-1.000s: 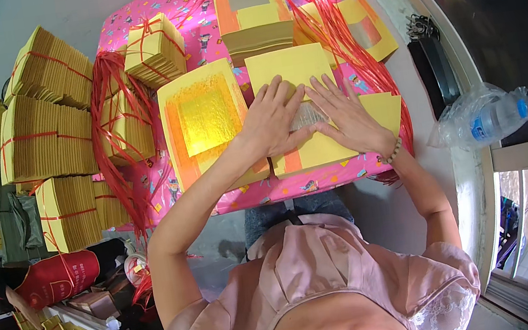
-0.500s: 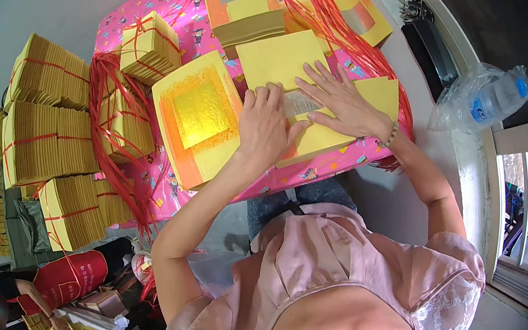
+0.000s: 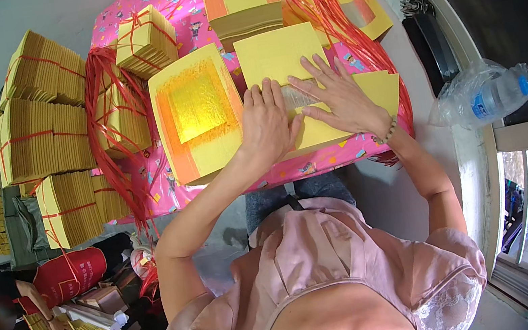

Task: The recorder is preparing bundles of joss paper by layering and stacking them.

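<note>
My left hand point(image 3: 263, 124) lies with fingers stretched out on the left edge of a yellow paper sheet point(image 3: 277, 50), which is partly folded over. On its right side my right hand point(image 3: 346, 99) is spread flat, fingers apart, pressing the paper. Between the hands a silver strip point(image 3: 299, 95) shows, and more yellow paper point(image 3: 379, 88) reaches out to the right. Left of my left hand is a yellow paper stack point(image 3: 174, 154), topped by a shiny gold square point(image 3: 200, 110) with orange edges. The paper under my palms is hidden.
A paper stack with a silver square point(image 3: 240, 15) stands behind. Red ribbons point(image 3: 354, 35) hang along the right; others point(image 3: 107, 113) drape over tied bundles point(image 3: 45, 136) at left. A bagged plastic bottle point(image 3: 496, 96) lies right. A person's hand point(image 3: 59, 327) touches yellow papers, lower left.
The fingers of my left hand have straightened from a curled pose and lie flatter on the paper. My right hand stays spread in nearly the same place.
</note>
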A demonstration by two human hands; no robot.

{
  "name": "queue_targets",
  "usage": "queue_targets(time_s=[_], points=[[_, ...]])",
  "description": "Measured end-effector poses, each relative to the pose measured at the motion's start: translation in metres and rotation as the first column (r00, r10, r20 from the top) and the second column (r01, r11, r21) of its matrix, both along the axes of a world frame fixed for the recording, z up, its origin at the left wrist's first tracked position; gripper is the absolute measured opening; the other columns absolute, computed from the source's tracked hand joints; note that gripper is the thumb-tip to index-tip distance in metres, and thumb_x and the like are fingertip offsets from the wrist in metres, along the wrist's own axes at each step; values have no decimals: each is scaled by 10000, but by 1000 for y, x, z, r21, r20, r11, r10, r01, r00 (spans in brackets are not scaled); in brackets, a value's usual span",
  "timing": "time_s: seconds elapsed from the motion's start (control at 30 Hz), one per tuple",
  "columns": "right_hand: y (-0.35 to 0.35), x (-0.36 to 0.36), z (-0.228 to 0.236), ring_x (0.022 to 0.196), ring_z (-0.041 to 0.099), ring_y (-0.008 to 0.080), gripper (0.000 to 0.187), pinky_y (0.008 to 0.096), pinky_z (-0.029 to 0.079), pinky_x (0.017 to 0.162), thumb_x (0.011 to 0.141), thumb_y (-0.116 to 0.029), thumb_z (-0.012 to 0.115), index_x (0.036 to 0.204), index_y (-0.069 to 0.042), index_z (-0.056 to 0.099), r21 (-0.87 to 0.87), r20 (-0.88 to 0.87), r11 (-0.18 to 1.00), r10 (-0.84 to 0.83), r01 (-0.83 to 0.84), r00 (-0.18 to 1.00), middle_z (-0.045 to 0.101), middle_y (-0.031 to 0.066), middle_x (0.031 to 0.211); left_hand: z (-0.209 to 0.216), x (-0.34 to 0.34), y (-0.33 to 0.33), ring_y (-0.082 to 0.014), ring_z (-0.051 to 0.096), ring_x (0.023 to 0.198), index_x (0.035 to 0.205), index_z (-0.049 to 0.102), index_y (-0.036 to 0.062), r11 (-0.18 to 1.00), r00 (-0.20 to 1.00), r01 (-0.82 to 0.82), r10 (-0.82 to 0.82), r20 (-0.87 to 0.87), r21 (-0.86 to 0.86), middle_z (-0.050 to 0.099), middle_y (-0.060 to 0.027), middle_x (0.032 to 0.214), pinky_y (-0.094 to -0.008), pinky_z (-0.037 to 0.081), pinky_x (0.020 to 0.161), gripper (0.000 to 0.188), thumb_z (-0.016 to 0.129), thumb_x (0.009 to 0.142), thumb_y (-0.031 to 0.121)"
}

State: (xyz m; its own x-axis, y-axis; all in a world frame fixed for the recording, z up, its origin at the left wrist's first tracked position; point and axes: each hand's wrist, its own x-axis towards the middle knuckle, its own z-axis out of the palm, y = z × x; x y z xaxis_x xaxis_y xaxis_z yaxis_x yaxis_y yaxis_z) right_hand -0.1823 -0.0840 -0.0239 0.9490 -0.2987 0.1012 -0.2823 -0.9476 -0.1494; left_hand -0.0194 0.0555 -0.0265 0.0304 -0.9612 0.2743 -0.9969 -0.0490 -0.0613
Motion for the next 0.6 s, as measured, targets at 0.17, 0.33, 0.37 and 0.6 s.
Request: queue_targets(time_s=[0.17,0.33,0.37,0.6], points=[[-2,-1,-7,1499,156,387,617,588,142,1192,1000,-515,448,1550,-266,320,-12,31,1000,8,-8,999,185,168,1628,5,0,3,-396,591,1091,1333,456,-157,1000,999,-8,7,36,30,524,-321,1345,-477,358,1058,716,538,907,412],[-4,0,-8,1500,162,375,591,583,144,1193,1009,-479,447,1544,-254,336,11,41,1000,0,0,999,199,151,1627,1,-1,1,-360,622,1068,1356,447,-145,999,991,-25,20,130,41,528,-307,1353,-444,374,1030,707,534,913,399],[-5,0,-7,1498,178,368,582,574,150,1195,1009,-441,466,1540,-237,344,15,47,1000,-1,1,999,227,149,1619,2,1,1,-360,622,1068,1356,447,-145,999,991,-27,21,131,40,528,-307,1353,-444,374,1030,707,534,913,399],[-34,18,0,1173,552,271,460,440,376,1035,882,-292,673,1308,-132,607,-62,267,998,15,2,964,628,102,1247,31,12,-19,-306,627,896,990,582,7,980,1000,-23,25,-4,198,658,-173,1035,-407,406,866,313,602,889,303]])
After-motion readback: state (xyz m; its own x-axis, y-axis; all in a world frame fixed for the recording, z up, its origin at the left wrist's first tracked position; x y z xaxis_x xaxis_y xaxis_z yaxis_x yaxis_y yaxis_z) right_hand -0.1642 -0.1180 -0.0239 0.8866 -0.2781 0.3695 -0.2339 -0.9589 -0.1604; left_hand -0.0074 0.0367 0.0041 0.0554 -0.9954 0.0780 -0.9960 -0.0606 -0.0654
